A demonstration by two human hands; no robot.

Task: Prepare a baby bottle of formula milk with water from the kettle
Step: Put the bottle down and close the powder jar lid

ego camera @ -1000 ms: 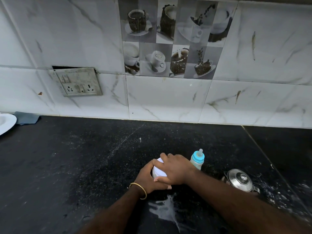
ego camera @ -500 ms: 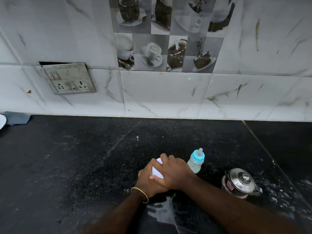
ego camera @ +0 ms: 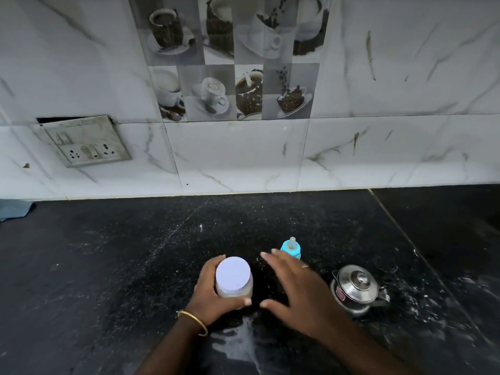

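A clear jar of formula powder with a white lid (ego camera: 233,274) stands on the black counter (ego camera: 108,266). My left hand (ego camera: 213,296) is wrapped around its side. Just right of the jar, my right hand (ego camera: 300,290) hovers with fingers spread and nothing in it. Behind that hand stands the baby bottle (ego camera: 290,249) with a blue collar and clear teat, its lower part hidden. A small steel kettle (ego camera: 357,289) with its lid on sits further right on the counter.
Spilled white liquid (ego camera: 238,339) lies on the counter between my forearms, and powder specks are scattered to the right. A tiled wall rises behind, with a socket plate (ego camera: 86,142) at the left. A blue cloth (ego camera: 13,209) lies at the far left edge.
My right hand has lifted off the jar lid and moved right, fingers now spread. The left hand still grips the jar. The view has shifted slightly.
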